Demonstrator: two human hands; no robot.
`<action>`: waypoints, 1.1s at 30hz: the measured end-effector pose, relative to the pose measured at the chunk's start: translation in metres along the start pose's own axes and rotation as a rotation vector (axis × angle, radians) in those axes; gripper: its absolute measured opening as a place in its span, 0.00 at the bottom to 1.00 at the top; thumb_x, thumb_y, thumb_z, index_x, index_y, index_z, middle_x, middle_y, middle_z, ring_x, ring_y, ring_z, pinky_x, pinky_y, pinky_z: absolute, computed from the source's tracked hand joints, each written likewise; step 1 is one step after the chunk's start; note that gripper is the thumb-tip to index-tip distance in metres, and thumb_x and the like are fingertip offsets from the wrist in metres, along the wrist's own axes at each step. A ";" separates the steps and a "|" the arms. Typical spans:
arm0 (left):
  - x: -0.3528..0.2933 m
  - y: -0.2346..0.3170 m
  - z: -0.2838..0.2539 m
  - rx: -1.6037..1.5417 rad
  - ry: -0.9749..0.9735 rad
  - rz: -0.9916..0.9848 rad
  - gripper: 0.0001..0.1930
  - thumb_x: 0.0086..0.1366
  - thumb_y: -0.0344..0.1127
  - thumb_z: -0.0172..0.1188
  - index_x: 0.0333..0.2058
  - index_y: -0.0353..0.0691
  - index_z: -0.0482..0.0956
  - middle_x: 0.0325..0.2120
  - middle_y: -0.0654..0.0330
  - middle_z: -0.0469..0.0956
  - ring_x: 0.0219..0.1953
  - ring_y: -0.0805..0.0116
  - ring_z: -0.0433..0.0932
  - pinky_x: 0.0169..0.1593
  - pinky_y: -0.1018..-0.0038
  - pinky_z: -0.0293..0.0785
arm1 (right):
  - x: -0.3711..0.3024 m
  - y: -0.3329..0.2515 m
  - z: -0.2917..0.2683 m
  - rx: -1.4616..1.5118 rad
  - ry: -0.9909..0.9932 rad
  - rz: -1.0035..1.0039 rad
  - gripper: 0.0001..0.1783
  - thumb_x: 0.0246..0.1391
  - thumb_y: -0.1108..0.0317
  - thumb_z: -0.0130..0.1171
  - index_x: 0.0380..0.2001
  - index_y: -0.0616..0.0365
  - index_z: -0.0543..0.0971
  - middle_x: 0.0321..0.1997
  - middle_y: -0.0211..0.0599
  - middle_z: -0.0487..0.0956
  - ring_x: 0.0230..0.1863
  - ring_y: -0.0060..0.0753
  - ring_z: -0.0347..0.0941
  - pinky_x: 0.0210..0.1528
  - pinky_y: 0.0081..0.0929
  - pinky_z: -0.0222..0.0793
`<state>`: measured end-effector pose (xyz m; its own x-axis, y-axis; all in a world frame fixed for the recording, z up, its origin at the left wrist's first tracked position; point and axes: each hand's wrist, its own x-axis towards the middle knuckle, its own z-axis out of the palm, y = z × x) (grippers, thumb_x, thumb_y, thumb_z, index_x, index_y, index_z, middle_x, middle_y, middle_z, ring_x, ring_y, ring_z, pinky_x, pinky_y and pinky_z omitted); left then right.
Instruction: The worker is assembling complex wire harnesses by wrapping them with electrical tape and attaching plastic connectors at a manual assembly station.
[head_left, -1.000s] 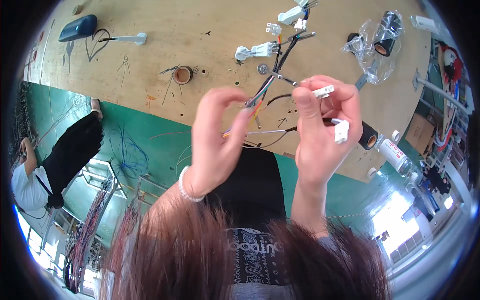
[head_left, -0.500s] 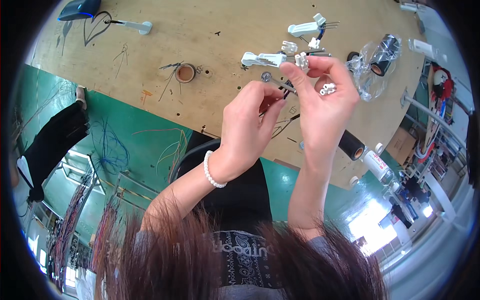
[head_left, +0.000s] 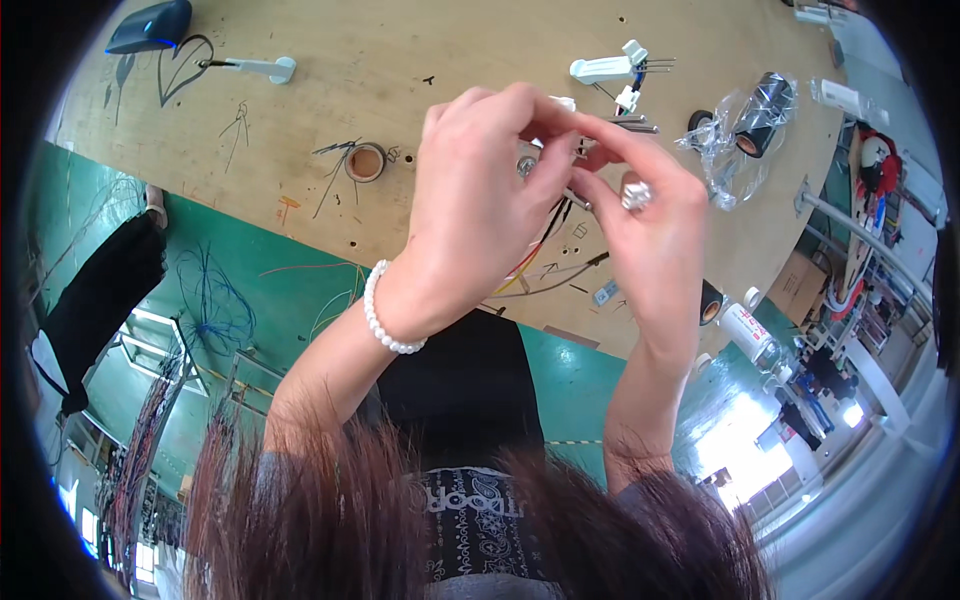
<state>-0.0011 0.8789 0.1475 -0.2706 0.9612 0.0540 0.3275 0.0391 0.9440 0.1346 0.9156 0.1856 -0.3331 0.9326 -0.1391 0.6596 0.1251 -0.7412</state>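
My left hand, wearing a white bead bracelet, is closed, thumb and forefinger pinched against the fingertips of my right hand. What the left fingers grip is hidden behind them. A white plastic connector is tucked in the curled fingers of my right hand, whose thumb and forefinger also close in a pinch. Below the joined fingertips hang thin black, red and yellow wires. Metal pins stick out just beyond my right fingers; the rest of their white holder is mostly covered by my hands.
Farther back on the wooden table lies a white holder with pins and a white connector. A tape roll sits left. Plastic-wrapped black roll and a clear bottle are at right. A blue-black device stands far left.
My left hand has moved up and over to meet the right fingertips, now covering the near white holder. The connector pinched in my right fingertips has gone from view.
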 end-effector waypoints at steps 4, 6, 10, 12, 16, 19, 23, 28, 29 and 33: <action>-0.001 0.001 0.007 0.070 0.017 0.004 0.04 0.56 0.26 0.63 0.31 0.33 0.79 0.26 0.58 0.80 0.31 0.69 0.77 0.40 0.73 0.71 | -0.003 -0.006 -0.002 0.048 0.113 0.181 0.14 0.56 0.76 0.59 0.47 0.61 0.81 0.25 0.36 0.79 0.27 0.20 0.73 0.28 0.20 0.67; 0.000 0.000 0.010 -0.011 -0.017 -0.132 0.03 0.56 0.30 0.62 0.28 0.39 0.77 0.26 0.64 0.81 0.35 0.65 0.76 0.49 0.67 0.61 | 0.004 -0.002 -0.005 -0.052 0.002 0.214 0.13 0.60 0.72 0.55 0.47 0.64 0.80 0.22 0.37 0.78 0.22 0.21 0.73 0.27 0.22 0.67; -0.003 -0.003 0.012 0.029 0.007 -0.098 0.04 0.56 0.31 0.61 0.27 0.39 0.76 0.26 0.64 0.80 0.34 0.66 0.76 0.50 0.67 0.59 | 0.020 0.004 -0.010 -0.118 -0.229 0.200 0.13 0.59 0.72 0.56 0.45 0.66 0.80 0.23 0.36 0.79 0.23 0.21 0.74 0.26 0.21 0.66; -0.002 -0.003 0.014 0.039 0.007 -0.122 0.04 0.56 0.30 0.61 0.28 0.39 0.75 0.26 0.65 0.79 0.34 0.66 0.75 0.50 0.67 0.59 | 0.019 0.011 -0.006 0.087 -0.161 0.256 0.11 0.58 0.72 0.58 0.41 0.67 0.81 0.23 0.33 0.80 0.24 0.19 0.75 0.26 0.21 0.66; -0.004 -0.002 0.015 0.042 -0.005 -0.143 0.04 0.57 0.30 0.61 0.28 0.39 0.75 0.26 0.65 0.79 0.34 0.66 0.75 0.50 0.67 0.59 | 0.002 0.005 -0.006 0.279 0.025 0.405 0.09 0.55 0.72 0.62 0.38 0.67 0.82 0.22 0.27 0.77 0.22 0.14 0.70 0.25 0.18 0.63; -0.006 -0.005 0.016 0.048 0.008 -0.116 0.04 0.57 0.30 0.61 0.29 0.39 0.74 0.26 0.64 0.79 0.34 0.66 0.75 0.50 0.67 0.59 | -0.001 0.005 -0.009 0.309 0.087 0.339 0.08 0.54 0.73 0.63 0.36 0.66 0.82 0.20 0.20 0.72 0.22 0.10 0.62 0.26 0.14 0.58; -0.006 -0.001 0.017 0.080 0.040 0.000 0.05 0.57 0.28 0.61 0.33 0.40 0.76 0.29 0.64 0.77 0.35 0.67 0.74 0.50 0.67 0.59 | -0.011 0.012 -0.012 0.308 -0.002 0.350 0.09 0.54 0.73 0.63 0.36 0.67 0.82 0.20 0.18 0.65 0.24 0.10 0.58 0.28 0.14 0.54; -0.004 -0.004 0.013 0.040 -0.005 0.022 0.08 0.58 0.26 0.60 0.38 0.38 0.78 0.31 0.64 0.78 0.38 0.70 0.74 0.50 0.72 0.63 | -0.002 0.008 -0.019 0.163 -0.078 0.197 0.10 0.53 0.72 0.63 0.37 0.68 0.82 0.21 0.21 0.65 0.26 0.12 0.60 0.28 0.16 0.55; -0.005 -0.008 0.012 0.075 -0.010 0.059 0.08 0.57 0.27 0.60 0.37 0.40 0.78 0.31 0.64 0.76 0.37 0.69 0.75 0.50 0.70 0.61 | -0.002 0.007 -0.019 0.174 -0.096 0.180 0.10 0.54 0.72 0.63 0.37 0.68 0.82 0.21 0.22 0.66 0.26 0.13 0.60 0.28 0.16 0.56; -0.006 -0.005 0.012 0.125 -0.006 0.106 0.08 0.57 0.26 0.60 0.37 0.37 0.79 0.31 0.62 0.78 0.37 0.68 0.75 0.48 0.71 0.66 | 0.003 0.010 -0.020 0.078 -0.180 0.201 0.11 0.54 0.71 0.62 0.38 0.67 0.82 0.22 0.25 0.70 0.26 0.14 0.63 0.27 0.18 0.58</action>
<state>0.0101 0.8764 0.1387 -0.2237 0.9632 0.1488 0.4642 -0.0290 0.8853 0.1534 0.9268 0.1913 -0.3198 0.8602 -0.3972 0.6730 -0.0889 -0.7343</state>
